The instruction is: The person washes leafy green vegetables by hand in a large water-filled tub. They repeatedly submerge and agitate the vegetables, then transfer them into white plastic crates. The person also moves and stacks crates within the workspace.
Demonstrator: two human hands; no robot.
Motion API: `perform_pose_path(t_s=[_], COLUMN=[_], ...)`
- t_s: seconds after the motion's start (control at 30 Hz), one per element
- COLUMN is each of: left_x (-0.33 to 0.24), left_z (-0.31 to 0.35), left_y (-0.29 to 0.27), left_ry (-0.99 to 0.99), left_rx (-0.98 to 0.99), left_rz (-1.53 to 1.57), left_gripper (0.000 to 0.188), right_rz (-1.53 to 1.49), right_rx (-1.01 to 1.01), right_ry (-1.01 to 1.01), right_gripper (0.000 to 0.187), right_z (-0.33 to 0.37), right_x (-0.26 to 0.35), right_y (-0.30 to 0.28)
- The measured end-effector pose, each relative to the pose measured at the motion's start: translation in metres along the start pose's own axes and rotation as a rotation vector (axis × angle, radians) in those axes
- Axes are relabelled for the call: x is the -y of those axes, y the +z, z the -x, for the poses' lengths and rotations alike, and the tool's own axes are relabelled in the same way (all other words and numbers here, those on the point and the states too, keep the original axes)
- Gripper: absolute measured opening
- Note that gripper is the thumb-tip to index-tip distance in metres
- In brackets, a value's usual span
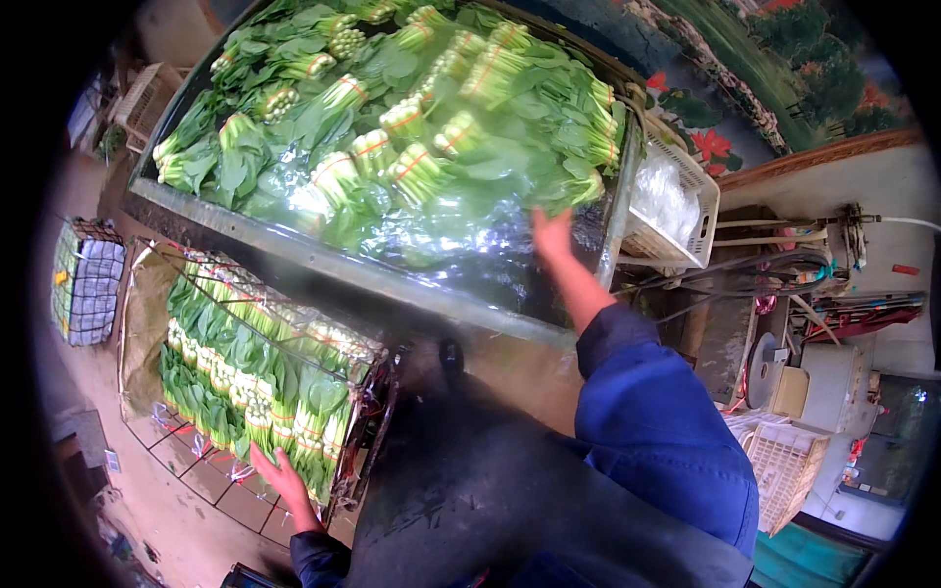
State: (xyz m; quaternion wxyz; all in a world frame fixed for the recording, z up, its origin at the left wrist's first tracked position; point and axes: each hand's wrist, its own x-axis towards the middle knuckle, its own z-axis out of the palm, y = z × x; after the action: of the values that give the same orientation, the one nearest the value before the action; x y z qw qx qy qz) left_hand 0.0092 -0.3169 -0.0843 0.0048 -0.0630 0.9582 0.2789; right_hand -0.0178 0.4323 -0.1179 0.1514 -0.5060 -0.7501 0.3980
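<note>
A large metal tub point(392, 277) of water holds many bundles of leafy greens like bok choy point(421, 171), tied with red bands around their pale stems. My right hand point(552, 233) reaches over the tub's right part, at the water beside a floating bundle point(576, 188). Its fingers are blurred and partly hidden, so a grip cannot be made out. Lower left, a wire-frame crate point(355, 412) is packed with rows of similar bundles point(260, 377). My left hand point(281, 477) is at the crate's near side, fingers apart, close to the nearest bundles.
Right of the tub stands a white plastic basket point(701, 220) with clear plastic bags point(667, 196). Hoses point(774, 263) hang beyond it. Another pale basket point(792, 470) stands at the lower right. At far left is a wire cage point(90, 282) with whitish contents. A painted wall point(765, 98) rises behind.
</note>
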Motion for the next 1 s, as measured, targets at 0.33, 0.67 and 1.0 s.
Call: perform_pose_path(t_s=[0.33, 0.67, 1.0], left_x=[-0.062, -0.082, -0.079], left_z=[0.004, 0.014, 0.019], left_y=[0.044, 0.048, 0.049], left_ry=[0.058, -0.037, -0.068], left_rx=[0.037, 0.046, 0.052], left_rz=[-0.005, 0.148, 0.209], left_gripper=[0.064, 0.069, 0.073], right_rz=[0.647, 0.782, -0.533], right_rx=[0.258, 0.192, 0.622], right_ry=[-0.640, -0.397, 0.513], right_gripper=[0.080, 0.114, 0.091], right_z=[0.016, -0.016, -0.012], right_x=[0.056, 0.007, -0.089], right_y=[-0.122, -0.053, -0.014])
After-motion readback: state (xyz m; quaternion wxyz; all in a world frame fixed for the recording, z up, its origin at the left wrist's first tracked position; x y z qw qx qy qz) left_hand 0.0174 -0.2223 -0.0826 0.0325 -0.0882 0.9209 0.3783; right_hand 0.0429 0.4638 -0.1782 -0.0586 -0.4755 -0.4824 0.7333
